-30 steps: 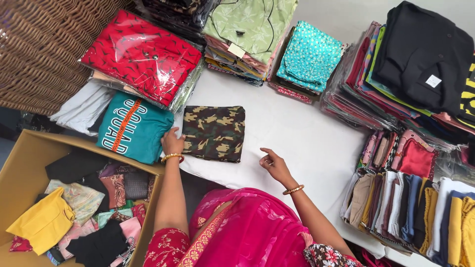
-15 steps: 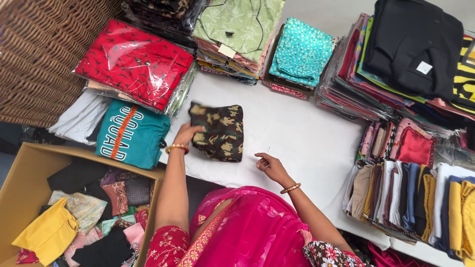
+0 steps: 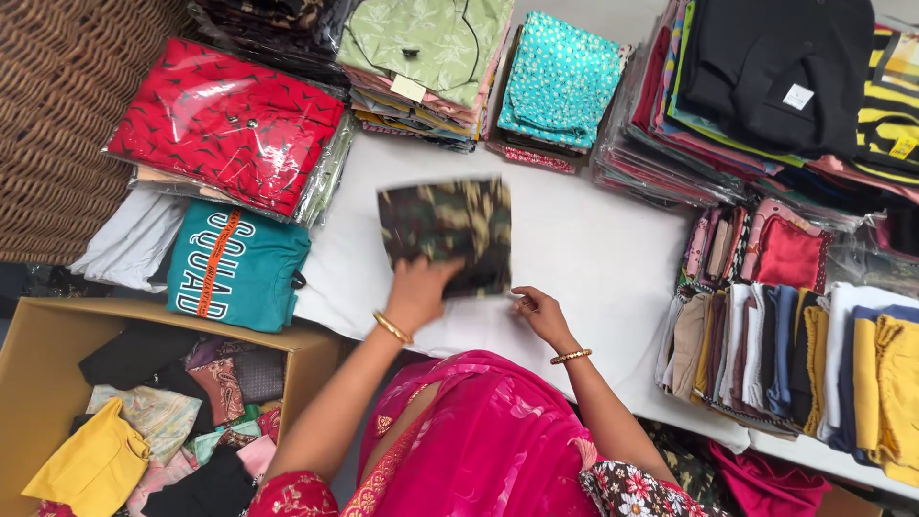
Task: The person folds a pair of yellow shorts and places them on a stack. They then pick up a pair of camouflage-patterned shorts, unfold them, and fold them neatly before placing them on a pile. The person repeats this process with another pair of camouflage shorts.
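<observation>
While the left hand (image 3: 419, 287) grips the near edge of a folded camouflage-print garment (image 3: 448, 230), blurred in the frame, on the white table (image 3: 593, 249), the right hand (image 3: 538, 311) rests just beside the cloth's lower right corner, fingers loosely curled and holding nothing. The garment sits at the middle of the table, between a teal printed shirt (image 3: 235, 268) on one side and rows of folded clothes (image 3: 766, 335) on the other. A cardboard box (image 3: 38, 345) of mixed fabrics stands below the table edge, beside the person's pink garment (image 3: 479, 450).
</observation>
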